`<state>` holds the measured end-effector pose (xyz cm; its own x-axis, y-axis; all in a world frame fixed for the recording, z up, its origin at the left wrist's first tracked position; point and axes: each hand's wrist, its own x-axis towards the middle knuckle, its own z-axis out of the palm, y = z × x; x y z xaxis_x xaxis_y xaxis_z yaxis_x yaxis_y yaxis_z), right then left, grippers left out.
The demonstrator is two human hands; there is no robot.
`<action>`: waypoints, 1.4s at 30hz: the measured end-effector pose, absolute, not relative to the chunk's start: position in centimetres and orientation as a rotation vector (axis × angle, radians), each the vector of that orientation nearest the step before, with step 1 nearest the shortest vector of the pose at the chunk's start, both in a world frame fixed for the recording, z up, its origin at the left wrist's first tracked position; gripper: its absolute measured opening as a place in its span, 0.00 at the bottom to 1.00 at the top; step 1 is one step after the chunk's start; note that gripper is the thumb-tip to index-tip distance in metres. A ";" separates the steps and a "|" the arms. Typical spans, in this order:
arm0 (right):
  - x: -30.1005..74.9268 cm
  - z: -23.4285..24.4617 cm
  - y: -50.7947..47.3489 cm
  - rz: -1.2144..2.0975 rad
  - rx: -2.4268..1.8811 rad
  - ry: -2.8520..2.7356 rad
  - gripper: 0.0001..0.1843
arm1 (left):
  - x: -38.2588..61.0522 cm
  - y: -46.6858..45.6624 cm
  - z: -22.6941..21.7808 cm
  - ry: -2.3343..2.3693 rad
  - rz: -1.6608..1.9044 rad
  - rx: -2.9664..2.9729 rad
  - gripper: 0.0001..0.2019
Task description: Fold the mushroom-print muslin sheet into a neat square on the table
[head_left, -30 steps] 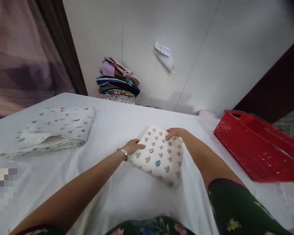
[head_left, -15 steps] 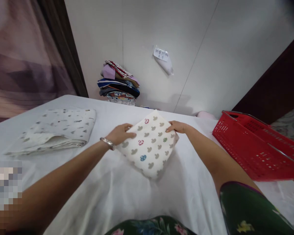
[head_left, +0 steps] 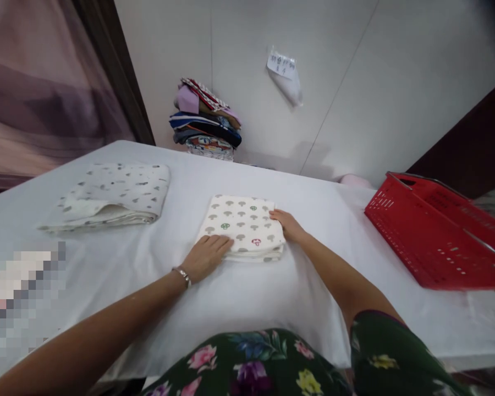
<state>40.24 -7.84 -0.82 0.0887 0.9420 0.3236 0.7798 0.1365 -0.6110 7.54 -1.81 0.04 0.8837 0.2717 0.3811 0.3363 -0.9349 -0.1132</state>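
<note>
A folded white cloth (head_left: 241, 223) printed with mushrooms, mostly grey and a few green or red, lies on the white-covered table, its layered edge facing me. My left hand (head_left: 208, 256) rests flat over its near left corner, fingers stretched out on top. At the right edge, my right hand (head_left: 287, 224) grips the cloth, with a digit on the upper face and the other fingers partly hidden. To the left lies another folded white cloth (head_left: 119, 190) with small grey-green prints, its near fold gaping a little; neither hand touches it.
A red perforated basket (head_left: 441, 242) with metal handles stands at the right. Behind the table (head_left: 313, 308), a stack of folded clothes (head_left: 206, 121) rises against the wall. A paper sign (head_left: 282, 66) hangs there. A blurred-out patch covers the left front.
The mushroom-print cloth has gone from held up and tilted to lying flat on the table, turned, with different prints showing. My left hand has flattened onto it; my right remains at its right edge.
</note>
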 end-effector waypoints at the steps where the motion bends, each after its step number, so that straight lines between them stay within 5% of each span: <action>1: 40.2 -1.9 -8.5 0.320 -1.681 -1.738 0.18 | 7.6 -2.1 -0.9 -0.479 -0.509 -2.896 0.20; 7: 41.1 -3.3 -11.1 0.331 -1.789 -1.613 0.25 | 7.0 -2.2 -1.0 -0.489 -0.506 -2.979 0.20; 15: 36.4 -1.8 -17.4 0.674 -1.784 -0.877 0.13 | 7.5 -2.6 -0.3 -0.580 -0.665 -3.087 0.17; 32: 33.1 -1.9 -17.5 1.064 -1.605 -0.568 0.07 | 14.4 -5.1 -0.4 -0.725 -0.554 -3.133 0.14; 38: 32.7 -2.5 -17.4 1.034 -1.612 -0.610 0.08 | 15.8 -7.0 0.0 -0.638 -0.577 -3.027 0.22; 42: 32.5 -2.8 -17.2 1.001 -1.638 -0.646 0.08 | 17.0 -7.3 0.1 -0.614 -0.528 -3.027 0.18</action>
